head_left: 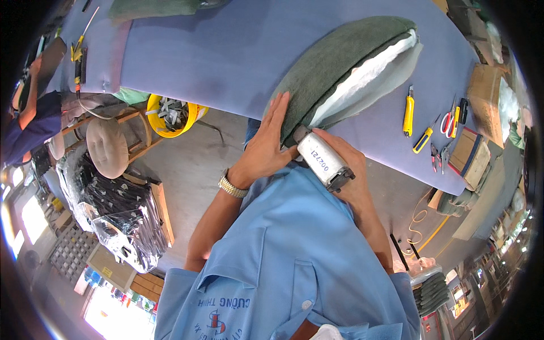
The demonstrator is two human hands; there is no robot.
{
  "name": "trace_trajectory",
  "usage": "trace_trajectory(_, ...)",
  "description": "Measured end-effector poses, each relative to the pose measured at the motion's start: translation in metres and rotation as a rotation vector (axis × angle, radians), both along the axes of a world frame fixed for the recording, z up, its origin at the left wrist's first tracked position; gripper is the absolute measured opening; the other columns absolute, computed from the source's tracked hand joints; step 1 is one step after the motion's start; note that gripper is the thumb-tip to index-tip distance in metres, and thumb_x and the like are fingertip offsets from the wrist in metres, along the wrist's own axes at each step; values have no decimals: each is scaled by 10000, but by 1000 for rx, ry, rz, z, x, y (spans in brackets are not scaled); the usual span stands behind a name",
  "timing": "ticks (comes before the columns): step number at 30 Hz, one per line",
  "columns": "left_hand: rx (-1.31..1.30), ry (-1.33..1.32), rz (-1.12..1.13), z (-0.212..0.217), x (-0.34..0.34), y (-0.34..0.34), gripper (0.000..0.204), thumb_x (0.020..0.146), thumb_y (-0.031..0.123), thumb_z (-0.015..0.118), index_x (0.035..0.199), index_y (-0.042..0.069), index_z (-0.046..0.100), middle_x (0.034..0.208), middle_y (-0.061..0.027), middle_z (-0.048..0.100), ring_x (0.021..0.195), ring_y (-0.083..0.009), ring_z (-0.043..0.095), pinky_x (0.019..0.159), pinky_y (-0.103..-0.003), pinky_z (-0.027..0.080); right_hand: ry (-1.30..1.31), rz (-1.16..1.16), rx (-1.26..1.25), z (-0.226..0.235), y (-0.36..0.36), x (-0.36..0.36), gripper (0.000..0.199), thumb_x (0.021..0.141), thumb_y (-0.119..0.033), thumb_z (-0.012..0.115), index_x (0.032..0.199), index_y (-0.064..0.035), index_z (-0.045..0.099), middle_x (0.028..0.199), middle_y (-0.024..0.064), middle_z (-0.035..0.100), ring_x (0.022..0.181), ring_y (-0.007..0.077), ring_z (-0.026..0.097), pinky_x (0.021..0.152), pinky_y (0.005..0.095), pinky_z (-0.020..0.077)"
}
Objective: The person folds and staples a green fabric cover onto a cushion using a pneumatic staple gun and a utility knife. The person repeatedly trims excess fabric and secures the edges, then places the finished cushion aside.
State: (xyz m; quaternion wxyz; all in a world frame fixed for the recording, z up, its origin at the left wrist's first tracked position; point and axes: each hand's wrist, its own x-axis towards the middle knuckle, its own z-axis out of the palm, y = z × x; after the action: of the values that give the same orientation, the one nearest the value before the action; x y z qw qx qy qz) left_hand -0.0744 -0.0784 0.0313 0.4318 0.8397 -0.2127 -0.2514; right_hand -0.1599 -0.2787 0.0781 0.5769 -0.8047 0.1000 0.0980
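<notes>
A green fabric-covered cushion panel (pixel 334 62) with white foam padding (pixel 362 76) showing along its open edge lies on the blue-purple worktable (pixel 226 51). My left hand (pixel 269 144) presses flat on the green fabric near the panel's lower corner, fingers together. My right hand (pixel 345 156) grips a grey handheld staple gun (pixel 323 158) whose nose touches the panel's edge at that same corner.
A yellow utility knife (pixel 408 110), a yellow-handled screwdriver (pixel 424 139), red scissors (pixel 447 119) and pliers (pixel 435 157) lie on the table to the right. A yellow bucket (pixel 170 116), a round stool (pixel 107 146) and plastic-wrapped goods (pixel 119 215) stand below left. Another person (pixel 31 122) works at far left.
</notes>
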Motion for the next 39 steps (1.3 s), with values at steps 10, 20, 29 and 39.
trace_trajectory(10, 80, -99, 114, 6, -19, -4, 970, 794, -20, 713, 1644, 41, 250, 1693, -203, 289, 1553, -374, 316, 1218, -427, 388, 22, 23, 53, -1, -4, -4, 647, 790, -151, 782, 1413, -49, 638, 1279, 216, 712, 1157, 342, 715, 997, 383, 541)
trace_trajectory(20, 71, -221, 101, -6, -28, -10, 929, 749, -64, 662, 1616, 38, 345, 1689, -166, 327, 1551, -371, 328, 1243, -481, 349, 70, 59, 40, 3, -6, -4, 637, 795, -125, 775, 1411, -46, 631, 1292, 213, 710, 1177, 343, 710, 1005, 379, 540)
trace_trajectory(29, -38, -183, 230, -18, -33, -11, 991, 723, -84, 679, 1626, 0, 279, 1670, -228, 326, 1532, -400, 345, 1262, -498, 302, 92, 63, 25, -4, 1, -3, 660, 794, -148, 784, 1427, -67, 614, 1289, 204, 697, 1145, 357, 707, 982, 371, 545)
trace_trajectory(39, 17, -164, 260, -17, -34, -4, 938, 745, -102, 694, 1597, -38, 307, 1607, -271, 406, 1485, -431, 408, 1238, -491, 341, -88, 51, 12, -6, 5, -8, 649, 796, -137, 777, 1421, -43, 631, 1235, 200, 724, 1082, 320, 731, 939, 373, 559)
